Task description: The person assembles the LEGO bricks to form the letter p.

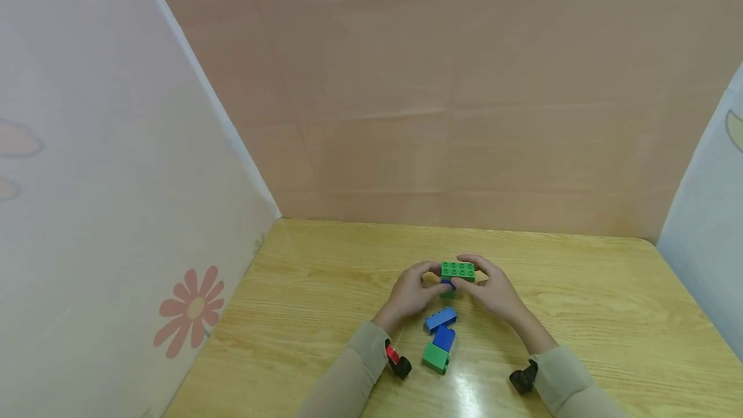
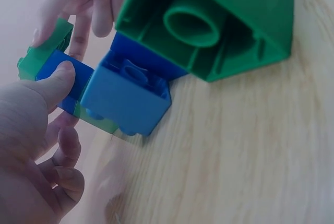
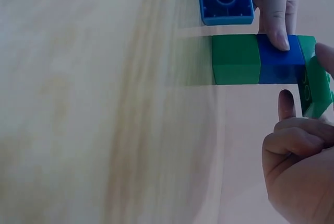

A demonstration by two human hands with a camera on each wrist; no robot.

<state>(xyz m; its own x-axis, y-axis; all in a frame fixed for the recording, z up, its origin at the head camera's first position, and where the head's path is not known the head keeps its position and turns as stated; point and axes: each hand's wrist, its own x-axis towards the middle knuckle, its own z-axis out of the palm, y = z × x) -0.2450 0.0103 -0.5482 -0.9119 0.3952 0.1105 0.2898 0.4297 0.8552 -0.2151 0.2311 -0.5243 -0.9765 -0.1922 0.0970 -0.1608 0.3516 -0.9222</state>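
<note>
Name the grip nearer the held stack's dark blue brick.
Left: the left grip has its thumb on that blue brick; the right grip holds the green brick atop it.

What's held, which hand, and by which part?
Left hand: boxy blue plastic block mid-stack, thumb on its near face. Right hand: green rectangular plastic brick on top, pinched across its long sides.

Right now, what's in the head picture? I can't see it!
A left hand and right hand hold a brick stack, green above blue, on a wooden table. Nearer the viewer sit a light blue brick, a dark blue brick and a green brick.
</note>
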